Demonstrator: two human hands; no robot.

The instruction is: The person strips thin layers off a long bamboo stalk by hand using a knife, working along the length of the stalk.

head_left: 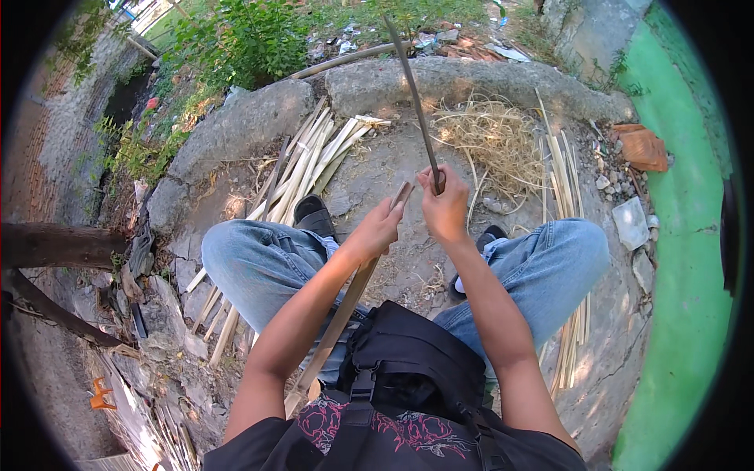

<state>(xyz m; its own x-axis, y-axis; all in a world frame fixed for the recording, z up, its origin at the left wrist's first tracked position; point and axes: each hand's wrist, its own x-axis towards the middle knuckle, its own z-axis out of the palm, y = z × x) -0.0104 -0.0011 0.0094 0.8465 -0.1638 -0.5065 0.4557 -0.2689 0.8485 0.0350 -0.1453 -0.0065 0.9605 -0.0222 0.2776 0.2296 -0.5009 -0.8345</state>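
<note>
My left hand (372,235) is closed around a flat brown bamboo strip (345,302). Its upper end sticks out past my fingers, and the rest slants down beside my left thigh toward my waist. Just to the right, my right hand (445,208) grips a long, narrow, dark knife-like blade (416,94) near its lower end. The blade points up and away from me, its tip near the far edge of the paving. Both hands are above the ground between my knees, close together but apart. My fingers hide the part of the blade inside my fist.
Pale split bamboo strips (306,161) lie beyond my left foot, with more strips (564,180) past my right knee. A heap of curly shavings (495,141) sits ahead right. A low concrete kerb (471,78) curves across the front; a green wall (675,259) borders the right.
</note>
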